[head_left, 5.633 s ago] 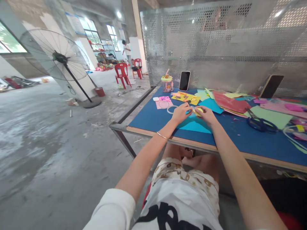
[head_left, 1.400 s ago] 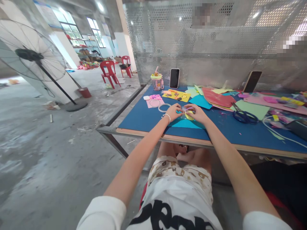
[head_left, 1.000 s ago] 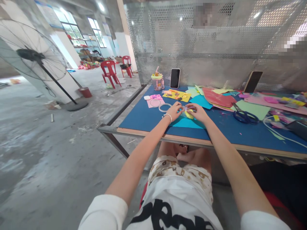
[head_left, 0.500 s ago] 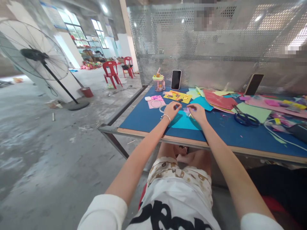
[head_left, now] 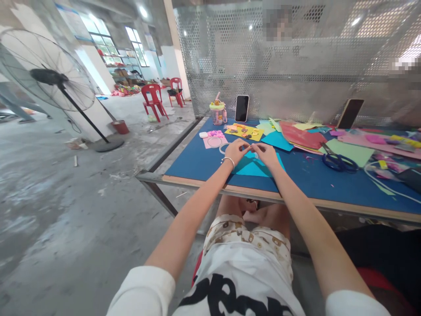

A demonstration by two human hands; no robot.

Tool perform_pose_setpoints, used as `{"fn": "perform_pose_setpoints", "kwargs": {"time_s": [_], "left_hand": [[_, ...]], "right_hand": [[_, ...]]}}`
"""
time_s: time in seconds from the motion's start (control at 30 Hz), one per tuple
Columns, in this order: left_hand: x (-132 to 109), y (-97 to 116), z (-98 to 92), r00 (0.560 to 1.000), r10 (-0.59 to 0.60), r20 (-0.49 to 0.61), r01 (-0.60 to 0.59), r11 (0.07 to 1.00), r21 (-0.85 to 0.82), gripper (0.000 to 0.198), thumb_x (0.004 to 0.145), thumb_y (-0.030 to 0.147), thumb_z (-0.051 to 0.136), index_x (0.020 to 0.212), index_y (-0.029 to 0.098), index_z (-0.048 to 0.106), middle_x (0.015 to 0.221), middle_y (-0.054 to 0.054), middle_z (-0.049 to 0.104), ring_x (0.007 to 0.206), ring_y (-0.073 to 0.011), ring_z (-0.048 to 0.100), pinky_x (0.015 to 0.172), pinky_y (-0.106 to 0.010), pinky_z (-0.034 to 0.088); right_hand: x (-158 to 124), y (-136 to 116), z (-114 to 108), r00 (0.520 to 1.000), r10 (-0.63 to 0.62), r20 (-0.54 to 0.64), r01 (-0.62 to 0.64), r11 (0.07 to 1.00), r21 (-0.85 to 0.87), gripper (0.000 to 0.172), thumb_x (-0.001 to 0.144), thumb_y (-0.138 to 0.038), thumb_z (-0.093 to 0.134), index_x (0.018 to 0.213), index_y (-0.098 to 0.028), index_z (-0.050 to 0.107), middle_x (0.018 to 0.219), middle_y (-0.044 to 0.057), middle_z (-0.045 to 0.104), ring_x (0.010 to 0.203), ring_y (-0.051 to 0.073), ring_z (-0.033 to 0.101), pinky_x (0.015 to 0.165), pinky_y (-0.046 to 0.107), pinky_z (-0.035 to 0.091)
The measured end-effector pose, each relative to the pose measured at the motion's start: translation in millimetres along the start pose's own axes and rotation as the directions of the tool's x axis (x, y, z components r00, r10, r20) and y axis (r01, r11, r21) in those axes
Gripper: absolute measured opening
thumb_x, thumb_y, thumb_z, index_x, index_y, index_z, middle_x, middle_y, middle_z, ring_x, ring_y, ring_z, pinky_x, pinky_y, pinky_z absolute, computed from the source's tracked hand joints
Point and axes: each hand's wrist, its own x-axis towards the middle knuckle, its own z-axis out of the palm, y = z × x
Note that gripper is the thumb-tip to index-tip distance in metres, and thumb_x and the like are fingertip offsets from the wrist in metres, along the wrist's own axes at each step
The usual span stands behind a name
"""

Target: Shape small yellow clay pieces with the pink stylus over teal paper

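Over a bright blue sheet (head_left: 251,170) on the table, my left hand (head_left: 236,151) and my right hand (head_left: 267,156) meet at the fingertips. Both are closed in a pinch. Whatever sits between the fingers is too small and hidden to name. Just left of my left hand is a white ring-shaped thing (head_left: 222,149), partly covered. Beside it lies a pink sheet (head_left: 210,143) with small pink pieces (head_left: 217,134) along its top. Beyond my hands, a yellow sheet (head_left: 256,133) carries several small orange and brown pieces.
Toward the back stand a lidded cup (head_left: 218,115) and a phone (head_left: 242,109); another phone (head_left: 350,114) leans farther right. Coloured sheets (head_left: 301,135), blue-handled scissors (head_left: 338,162) and a white cable (head_left: 378,175) lie to the right. Perforated metal (head_left: 223,52) rises behind the table.
My right hand has moved left, and its fingertips now meet those of my left hand. The small clear and purple piece seen by its fingers is hidden. Someone's legs appear behind the fan.
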Motion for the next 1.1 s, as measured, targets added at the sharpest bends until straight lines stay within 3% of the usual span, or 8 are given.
{"fn": "perform_pose_setpoints", "kwargs": {"time_s": [0.17, 0.37, 0.63, 0.93, 1.1], "left_hand": [[-1.5, 0.6, 1.2, 0.998, 0.055, 0.017, -0.055, 0.998, 0.017, 0.020, 0.085, 0.031, 0.059, 0.098, 0.021, 0.070, 0.099, -0.003, 0.058, 0.065, -0.0085, 0.049, 0.066, -0.022, 0.043], [-0.7, -2.6, 4.7, 0.995, 0.096, 0.000, -0.096, 0.995, -0.029, 0.026, 0.084, 0.028, 0.061, 0.108, 0.020, 0.066, 0.097, -0.003, 0.060, 0.063, -0.0081, 0.048, 0.064, -0.021, 0.044], [-2.3, -3.5, 5.8, 0.981, 0.175, -0.088, -0.177, 0.984, -0.011, 0.019, 0.083, 0.032, 0.063, 0.096, 0.020, 0.070, 0.093, -0.003, 0.060, 0.059, -0.0069, 0.046, 0.063, -0.021, 0.044], [-3.5, 0.9, 2.4, 0.963, 0.136, -0.233, -0.122, 0.990, 0.072, 0.021, 0.084, 0.036, 0.061, 0.085, 0.017, 0.069, 0.088, -0.003, 0.060, 0.060, -0.0067, 0.049, 0.060, -0.019, 0.043], [-4.2, 3.3, 2.1, 0.970, 0.166, -0.178, -0.156, 0.986, 0.066, 0.022, 0.084, 0.037, 0.061, 0.082, 0.017, 0.069, 0.085, -0.002, 0.058, 0.055, -0.0060, 0.045, 0.057, -0.020, 0.042]], "right_hand": [[0.1, -1.2, 2.0, 0.998, 0.024, 0.055, -0.028, 0.997, 0.078, 0.042, 0.075, -0.057, 0.058, 0.084, -0.018, 0.070, 0.080, 0.007, 0.072, 0.079, 0.024, 0.067, 0.074, 0.037, 0.052], [1.1, 0.8, 2.1, 0.997, 0.070, 0.030, -0.074, 0.980, 0.187, 0.042, 0.066, -0.056, 0.068, 0.082, -0.018, 0.070, 0.082, 0.008, 0.072, 0.080, 0.024, 0.066, 0.073, 0.036, 0.052], [1.9, 6.5, 1.5, 0.996, 0.084, 0.041, -0.093, 0.943, 0.320, 0.040, 0.065, -0.054, 0.071, 0.086, -0.020, 0.071, 0.081, 0.007, 0.072, 0.081, 0.023, 0.067, 0.081, 0.038, 0.051], [0.6, 1.4, 1.9, 0.987, 0.131, 0.092, -0.159, 0.878, 0.452, 0.039, 0.068, -0.055, 0.069, 0.089, -0.022, 0.072, 0.088, 0.005, 0.073, 0.085, 0.019, 0.068, 0.084, 0.035, 0.052], [0.1, -0.4, 0.4, 0.988, 0.136, 0.071, -0.154, 0.875, 0.460, 0.033, 0.065, -0.050, 0.073, 0.084, -0.023, 0.071, 0.083, 0.003, 0.072, 0.079, 0.017, 0.067, 0.081, 0.033, 0.052]]}}
